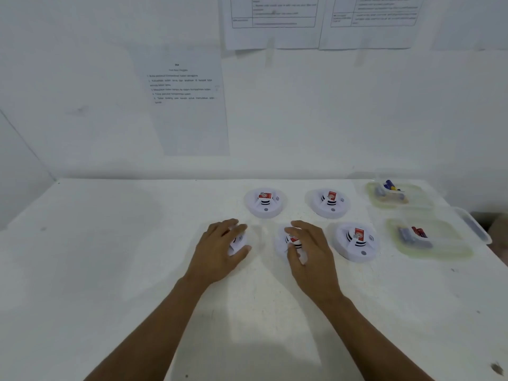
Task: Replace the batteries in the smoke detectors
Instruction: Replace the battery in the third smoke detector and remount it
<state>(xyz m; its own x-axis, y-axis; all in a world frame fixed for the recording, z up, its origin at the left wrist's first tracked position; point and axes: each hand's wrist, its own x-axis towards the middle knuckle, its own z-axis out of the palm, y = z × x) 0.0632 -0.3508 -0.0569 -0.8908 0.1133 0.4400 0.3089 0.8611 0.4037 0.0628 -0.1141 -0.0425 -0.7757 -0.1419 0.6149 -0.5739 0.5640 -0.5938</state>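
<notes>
**Front two smoke detectors covered, one per hand**

The left hand point(220, 250) is curled over the front-left white round plastic smoke detector point(238, 242); its fingers are wrapped across the top and the thumb is pressed to the near edge. The right hand point(309, 253) is curled over the front-middle white smoke detector point(279, 243); fingers are draped on the top and the thumb is laid against the near side. Both units are largely hidden by the hands; whether either is lifted off the white table point(110, 270) cannot be told. The front-right white smoke detector point(356, 242), red label up, is seen just beside the right hand, not touched. The rear-left smoke detector point(265, 203) and rear-right smoke detector point(328, 203) are set behind, apart from both hands, red labels up. Two containers are placed near the table's right edge. In the rear clear plastic container point(417, 196), blue and yellow batteries point(390, 185) are held; in the front clear plastic container point(450, 243), red and grey batteries point(417, 233) are held. Printed paper sheets point(187, 105) are stuck on the white wall point(82, 78) behind.
</notes>
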